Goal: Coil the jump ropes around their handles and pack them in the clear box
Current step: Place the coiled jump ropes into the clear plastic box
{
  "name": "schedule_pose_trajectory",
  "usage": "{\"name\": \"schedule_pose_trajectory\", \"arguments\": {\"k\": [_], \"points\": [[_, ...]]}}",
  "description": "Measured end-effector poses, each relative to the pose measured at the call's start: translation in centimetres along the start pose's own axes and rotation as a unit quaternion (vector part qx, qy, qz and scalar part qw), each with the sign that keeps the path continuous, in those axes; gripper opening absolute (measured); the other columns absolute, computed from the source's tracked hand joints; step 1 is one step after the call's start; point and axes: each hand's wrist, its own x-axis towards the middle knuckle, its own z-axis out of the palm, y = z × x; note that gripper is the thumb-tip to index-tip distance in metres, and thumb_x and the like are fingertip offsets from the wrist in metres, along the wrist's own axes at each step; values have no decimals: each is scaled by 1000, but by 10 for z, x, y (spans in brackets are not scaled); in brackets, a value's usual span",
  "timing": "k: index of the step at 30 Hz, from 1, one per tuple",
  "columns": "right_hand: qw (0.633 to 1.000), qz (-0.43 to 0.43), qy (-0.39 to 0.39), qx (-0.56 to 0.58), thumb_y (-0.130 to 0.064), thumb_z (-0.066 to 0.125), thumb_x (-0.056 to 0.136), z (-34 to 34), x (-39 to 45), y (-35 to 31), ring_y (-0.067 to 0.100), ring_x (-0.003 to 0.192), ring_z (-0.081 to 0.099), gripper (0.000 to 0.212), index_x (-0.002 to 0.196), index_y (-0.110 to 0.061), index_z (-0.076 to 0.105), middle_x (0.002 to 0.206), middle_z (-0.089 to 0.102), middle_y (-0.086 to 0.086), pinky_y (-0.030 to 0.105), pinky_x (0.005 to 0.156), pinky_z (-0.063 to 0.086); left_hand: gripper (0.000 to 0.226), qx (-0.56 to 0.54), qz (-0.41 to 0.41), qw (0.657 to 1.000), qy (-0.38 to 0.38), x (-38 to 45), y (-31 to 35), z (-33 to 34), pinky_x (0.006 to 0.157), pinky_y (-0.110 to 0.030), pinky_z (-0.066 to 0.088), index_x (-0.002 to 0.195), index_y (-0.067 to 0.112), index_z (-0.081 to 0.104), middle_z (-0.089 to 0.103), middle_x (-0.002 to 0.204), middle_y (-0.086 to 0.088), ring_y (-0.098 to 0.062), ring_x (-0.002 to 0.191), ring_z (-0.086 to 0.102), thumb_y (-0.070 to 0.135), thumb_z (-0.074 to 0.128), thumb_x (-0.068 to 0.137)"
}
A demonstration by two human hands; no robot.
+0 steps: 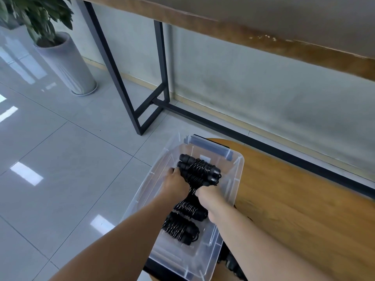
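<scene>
A clear plastic box stands on the left end of a wooden bench. Several black jump ropes, each coiled around its handles, lie inside it. Both my hands reach into the box and hold the far bundle. My left hand grips its left side, and my right hand grips its near right side. Two more coiled bundles lie nearer to me, partly under my right wrist. My fingers are mostly hidden behind the ropes.
A blue-grey latch sits on the box's far end. Beyond the bench runs a tall wooden table with black metal legs against a pale wall. A potted plant in a tall white pot stands on the tiled floor at far left.
</scene>
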Motion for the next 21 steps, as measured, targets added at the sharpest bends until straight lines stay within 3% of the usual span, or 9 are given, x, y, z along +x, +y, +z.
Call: {"name": "schedule_pose_trajectory", "arguments": {"k": [1,4,8,10,11,13,14,18,21], "points": [[1000,-7,0,-13,-13,49,96,0,2,1,25,94,46,56,148,-3,30,131,48,12,32,81,36,41,-5,0,1000,2,-1,-2,3,99,-36,41,126,4,44,39,133,-12,-31,118,49,1,44,86],[998,-15,-10,-55,-15,48,98,-1,7,-1,22,82,45,57,148,1,29,119,47,10,32,70,37,47,19,4,1000,5,-2,-8,12,104,-30,38,127,5,43,34,137,-8,-28,129,37,-1,43,81],[995,-27,-21,-89,-15,49,97,-1,2,-4,27,93,46,41,134,-3,37,126,47,12,29,72,38,50,27,20,999,29,-5,-7,14,106,-35,39,132,3,41,32,138,-10,-30,128,38,-3,46,83],[996,-23,-24,-81,-14,49,97,-2,4,-1,27,94,44,52,144,1,32,124,47,11,35,66,42,54,24,13,1000,12,-7,-4,9,105,-32,37,132,5,39,30,137,-7,-27,126,39,-4,43,80],[996,-27,-26,-77,-14,48,97,-2,6,-1,26,94,45,55,147,3,29,124,47,11,32,68,30,55,20,11,1000,5,-8,-3,7,105,-32,36,133,6,38,31,136,-6,-26,125,38,-4,42,79],[995,-26,-29,-95,-13,42,100,-3,4,0,27,101,48,52,148,3,28,130,46,12,34,77,40,57,18,9,1000,0,-10,-2,4,107,-34,34,136,7,36,33,136,-4,-26,127,38,-4,41,80],[994,-35,-29,-101,-12,37,102,-4,4,-1,28,111,47,49,148,3,28,136,44,12,30,97,42,58,15,10,1000,0,-11,-1,2,108,-35,34,137,7,36,34,138,-4,-26,128,38,-4,41,80],[996,-45,-38,-69,-8,33,103,-12,-6,-4,30,131,42,45,147,1,32,146,41,14,30,108,34,68,18,12,1000,-3,-17,0,-2,116,-35,28,148,5,27,24,153,-7,-27,140,28,-6,38,82],[997,-57,-46,-19,-7,42,100,-20,-23,-9,32,130,45,47,146,1,36,140,47,16,37,107,38,58,9,23,999,21,-23,3,-5,109,-32,32,145,4,33,28,151,-8,-26,137,33,-4,41,88]]}}
